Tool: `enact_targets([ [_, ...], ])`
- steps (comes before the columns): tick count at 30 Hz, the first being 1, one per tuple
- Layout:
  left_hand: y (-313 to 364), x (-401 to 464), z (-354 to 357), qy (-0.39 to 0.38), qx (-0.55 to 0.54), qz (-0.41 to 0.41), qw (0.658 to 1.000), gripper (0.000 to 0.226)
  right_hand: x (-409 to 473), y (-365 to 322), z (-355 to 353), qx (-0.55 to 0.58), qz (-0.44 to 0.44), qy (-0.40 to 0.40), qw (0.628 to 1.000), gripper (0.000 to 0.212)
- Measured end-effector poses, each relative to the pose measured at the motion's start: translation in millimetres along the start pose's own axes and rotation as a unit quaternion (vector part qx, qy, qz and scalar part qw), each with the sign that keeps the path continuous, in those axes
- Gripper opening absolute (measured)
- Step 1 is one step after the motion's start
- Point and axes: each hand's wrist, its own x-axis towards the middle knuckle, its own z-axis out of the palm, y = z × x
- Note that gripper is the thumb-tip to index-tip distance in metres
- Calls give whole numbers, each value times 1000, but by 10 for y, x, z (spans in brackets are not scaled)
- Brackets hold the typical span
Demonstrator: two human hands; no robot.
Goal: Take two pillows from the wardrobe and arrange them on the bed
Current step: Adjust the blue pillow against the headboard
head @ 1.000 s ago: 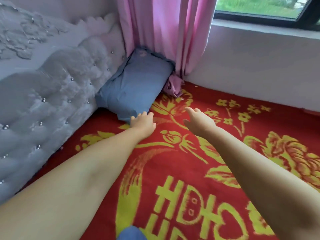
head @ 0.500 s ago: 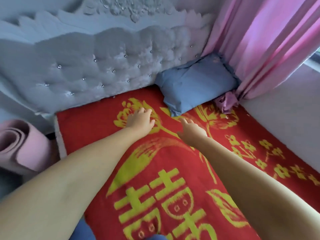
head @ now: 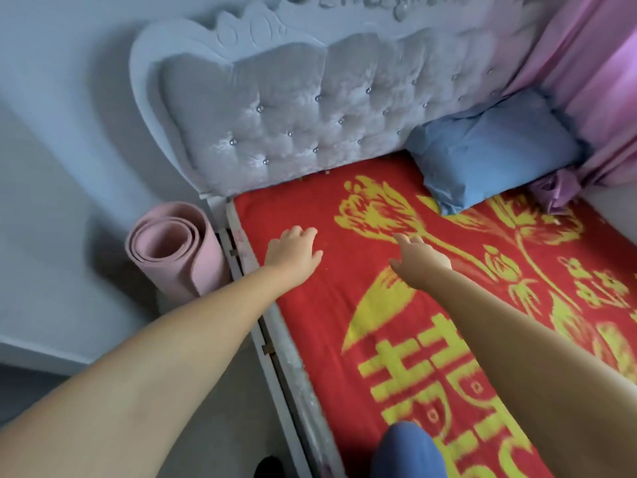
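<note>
We had both arms stretched out over the bed (head: 396,305), bare to the elbow and nearly straight. Our left hand (head: 293,251) was palm down above the red blanket (head: 310,322) near the bed's left edge, fingers loosely spread and holding nothing. Our right hand (head: 418,255) reached further in, over the yellow flower print, its fingers extended toward the headboard (head: 293,108) and likewise empty. Whether either palm touched the blanket we could not tell.

We counted one pillow (head: 493,157) in full view: blue, leaning against the headboard in the bed's far right corner, beside the pink curtain (head: 593,81), well apart from both hands. A second blue shape (head: 406,450) showed at the bottom edge on the blanket, cut off by the frame, and we could not tell what it was. One rolled pink mat (head: 172,250) stood on the floor just beside the bed's left corner.
</note>
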Motion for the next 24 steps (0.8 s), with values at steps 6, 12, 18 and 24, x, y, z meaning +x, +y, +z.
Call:
enact_targets([
  [6,18,-156,-190,27,-44,53,997,47,-385,-127,-189,-15,32,-2,999,54],
  [12,-221,-765,-36,-3,-37,7,999,48,-704,-437,-125,-18,-28,19,999,53],
  [18,-563,-1538,-80,58,-51,-52,996,52,-1181,-1071,238,-4,-111,17,994,52],
  [24,-1220,-2734,-47,67,-52,-175,981,52,-1838,-1926,471,-33,-248,-7,968,50],
])
